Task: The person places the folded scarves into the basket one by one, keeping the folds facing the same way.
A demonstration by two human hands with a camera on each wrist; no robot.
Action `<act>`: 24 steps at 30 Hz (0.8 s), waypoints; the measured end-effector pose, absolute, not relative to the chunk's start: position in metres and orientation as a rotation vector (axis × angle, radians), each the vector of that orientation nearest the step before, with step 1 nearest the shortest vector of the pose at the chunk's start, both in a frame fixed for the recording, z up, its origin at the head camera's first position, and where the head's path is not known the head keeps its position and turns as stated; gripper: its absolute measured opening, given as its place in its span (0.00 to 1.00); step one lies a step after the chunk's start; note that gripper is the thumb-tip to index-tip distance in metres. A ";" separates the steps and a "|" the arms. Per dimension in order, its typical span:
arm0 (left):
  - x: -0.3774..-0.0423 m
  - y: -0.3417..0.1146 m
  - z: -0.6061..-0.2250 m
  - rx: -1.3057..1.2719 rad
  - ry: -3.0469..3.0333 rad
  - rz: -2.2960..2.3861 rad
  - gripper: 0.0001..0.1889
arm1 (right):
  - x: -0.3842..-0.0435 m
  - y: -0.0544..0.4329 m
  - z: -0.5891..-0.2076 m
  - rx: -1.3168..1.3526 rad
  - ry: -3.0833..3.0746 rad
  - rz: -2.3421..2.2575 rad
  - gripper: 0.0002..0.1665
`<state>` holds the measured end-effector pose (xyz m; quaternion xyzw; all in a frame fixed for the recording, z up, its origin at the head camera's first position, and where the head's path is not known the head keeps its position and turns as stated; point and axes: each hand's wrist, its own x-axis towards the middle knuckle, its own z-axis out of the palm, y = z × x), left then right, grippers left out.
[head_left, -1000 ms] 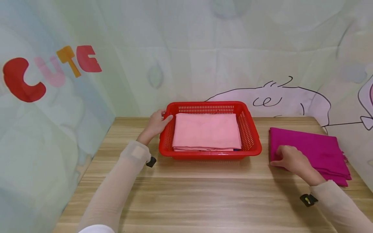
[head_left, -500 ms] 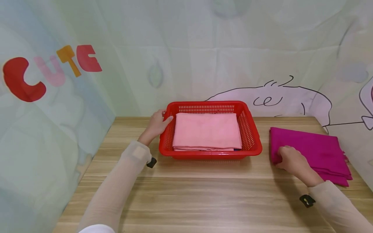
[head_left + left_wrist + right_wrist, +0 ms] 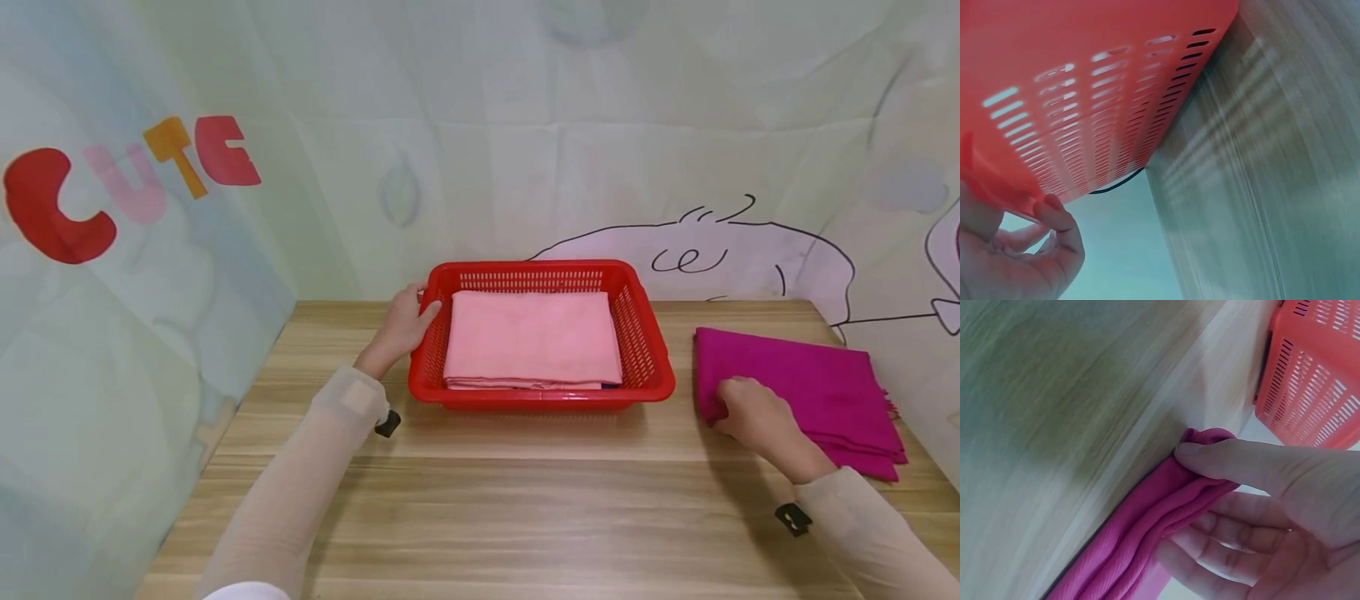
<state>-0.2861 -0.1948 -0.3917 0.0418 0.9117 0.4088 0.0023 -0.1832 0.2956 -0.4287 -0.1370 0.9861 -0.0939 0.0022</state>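
Observation:
A red plastic basket (image 3: 648,387) with slotted walls stands on the table, a folded pink cloth (image 3: 532,337) lying inside it. My left hand (image 3: 402,327) grips the basket's left rim, thumb on top; the left wrist view shows the fingers (image 3: 1063,231) curled under that rim. To the right of the basket lies a folded magenta cloth (image 3: 817,379) with fringe at its right end. My right hand (image 3: 757,419) pinches its near left corner. In the right wrist view the thumb (image 3: 1222,459) presses the stacked layers and the fingers sit behind them.
The wood-grain table (image 3: 480,517) reaches back to a printed curtain (image 3: 480,167) with cartoon drawings and big letters. Something dark blue (image 3: 611,386) peeks out under the pink cloth. The basket stands between the two hands, near the back edge.
My right thumb has drawn in from the table beside the magenta cloth and now pinches its corner. The left hand stays on the basket's rim.

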 end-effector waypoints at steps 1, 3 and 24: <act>-0.286 -0.194 -0.392 0.128 2.863 1.280 0.29 | -0.183 0.296 -0.429 -0.451 3.100 -0.277 0.20; -0.286 -0.194 -0.393 0.120 2.863 1.279 0.29 | -0.183 0.297 -0.430 -0.496 3.113 -0.238 0.19; -0.286 -0.191 -0.399 0.076 2.905 1.265 0.29 | -0.186 0.306 -0.442 -0.889 3.194 -0.072 0.22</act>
